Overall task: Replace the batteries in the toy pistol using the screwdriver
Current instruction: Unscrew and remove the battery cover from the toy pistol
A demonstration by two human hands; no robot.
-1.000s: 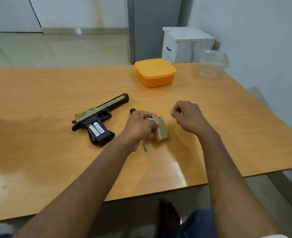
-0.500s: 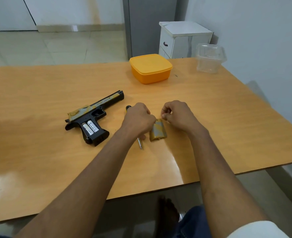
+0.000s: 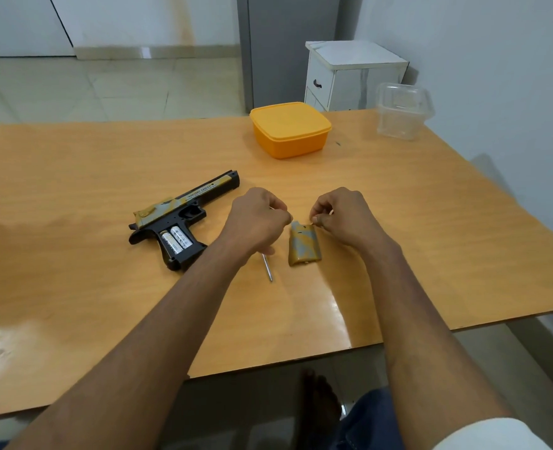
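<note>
The black and tan toy pistol (image 3: 184, 219) lies on its side on the wooden table (image 3: 73, 303). Its grip is open and shows two white batteries (image 3: 176, 243). The tan grip cover (image 3: 304, 246) lies flat between my hands. My left hand (image 3: 255, 222) hovers with curled fingers over the screwdriver (image 3: 267, 269); only the metal shaft shows below the hand, and the handle is hidden. My right hand (image 3: 343, 219) pinches a tiny part at the cover's top edge; it is too small to identify.
An orange lidded box (image 3: 289, 129) stands at the back of the table. A clear plastic container (image 3: 401, 112) sits at the back right corner by the wall. A white cabinet (image 3: 349, 76) stands behind the table. My knee and a bare foot show below the front edge.
My left hand has set the grip cover down on the table and let go of it. My right hand has come in to the cover's top edge.
</note>
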